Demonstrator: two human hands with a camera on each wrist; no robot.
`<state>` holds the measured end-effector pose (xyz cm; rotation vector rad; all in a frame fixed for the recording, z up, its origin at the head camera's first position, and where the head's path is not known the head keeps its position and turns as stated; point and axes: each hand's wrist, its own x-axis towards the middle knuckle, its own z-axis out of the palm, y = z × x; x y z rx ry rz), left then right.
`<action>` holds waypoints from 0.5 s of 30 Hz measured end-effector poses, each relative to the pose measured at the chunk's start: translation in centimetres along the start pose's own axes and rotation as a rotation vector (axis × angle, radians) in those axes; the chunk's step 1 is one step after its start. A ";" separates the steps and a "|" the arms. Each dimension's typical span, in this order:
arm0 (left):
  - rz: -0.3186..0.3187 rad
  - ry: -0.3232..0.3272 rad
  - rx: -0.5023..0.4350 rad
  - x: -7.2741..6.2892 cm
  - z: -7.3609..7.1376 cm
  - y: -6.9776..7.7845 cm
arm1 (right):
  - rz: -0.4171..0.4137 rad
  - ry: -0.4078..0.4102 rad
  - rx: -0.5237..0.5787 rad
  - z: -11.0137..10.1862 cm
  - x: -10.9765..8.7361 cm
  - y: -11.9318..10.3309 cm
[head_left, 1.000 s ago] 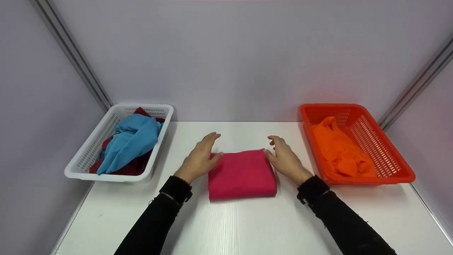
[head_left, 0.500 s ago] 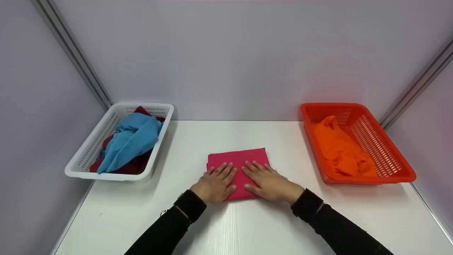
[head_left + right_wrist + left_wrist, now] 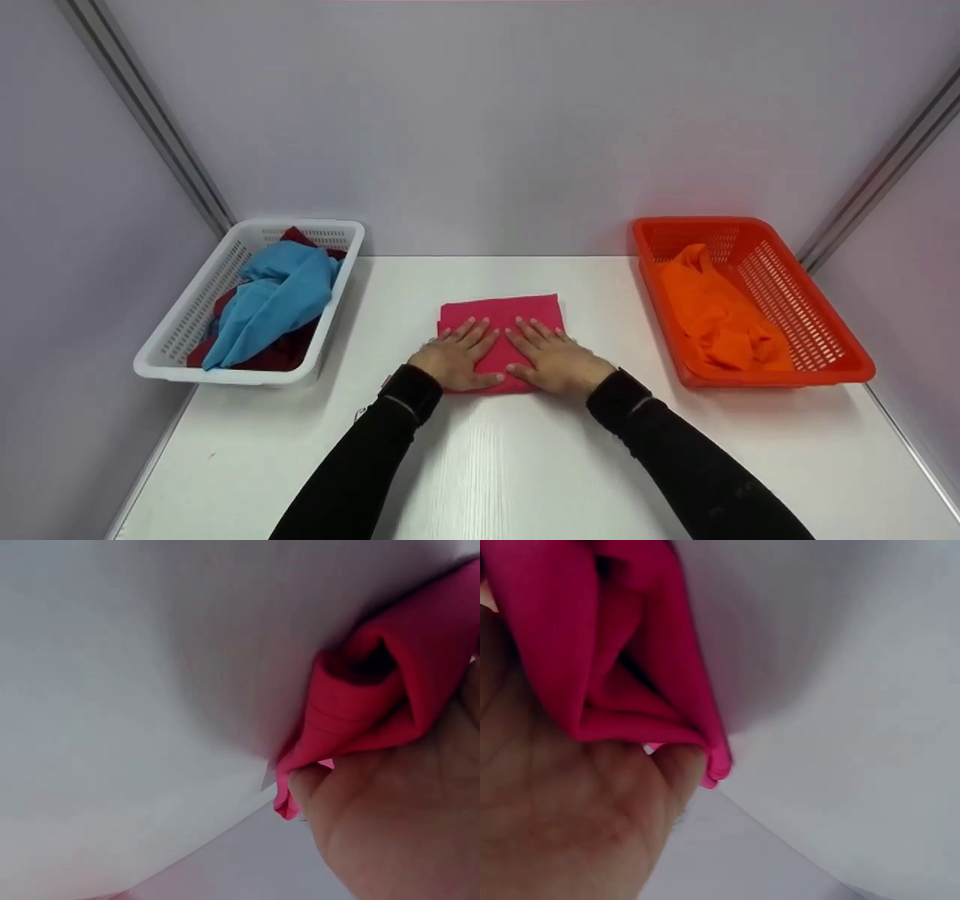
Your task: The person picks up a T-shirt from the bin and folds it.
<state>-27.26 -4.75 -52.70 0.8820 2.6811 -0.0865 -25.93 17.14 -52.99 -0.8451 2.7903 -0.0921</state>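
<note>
A folded pink cloth [image 3: 501, 306] lies on the white table between my two hands. My left hand [image 3: 459, 358] presses flat on its left half, fingers spread and straight. On the right half rests my right hand [image 3: 556, 361], laid out the same way, the thumbs pointing toward each other. In the left wrist view the palm [image 3: 562, 810] lies against the cloth's layered folds [image 3: 622, 667]. The right wrist view shows the other palm [image 3: 405, 817] along a looped fold [image 3: 375, 690] at the side. The middle of the cloth is partly covered by the hands.
At the left stands a white basket [image 3: 150, 365] holding a blue cloth [image 3: 281, 292] and a dark red cloth [image 3: 289, 349]. A red basket [image 3: 832, 330] at the right holds an orange cloth [image 3: 720, 315]. Grey panels [image 3: 480, 127] enclose the table [image 3: 480, 472].
Both hands came down from above the cloth's far corners to lie flat on it. Since then, hands and cloth have moved slightly away, toward the back panel.
</note>
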 end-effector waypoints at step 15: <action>-0.070 0.155 -0.017 1.4 -1.2 -0.8 | 0.141 0.018 0.104 -1.3 2.2 1.6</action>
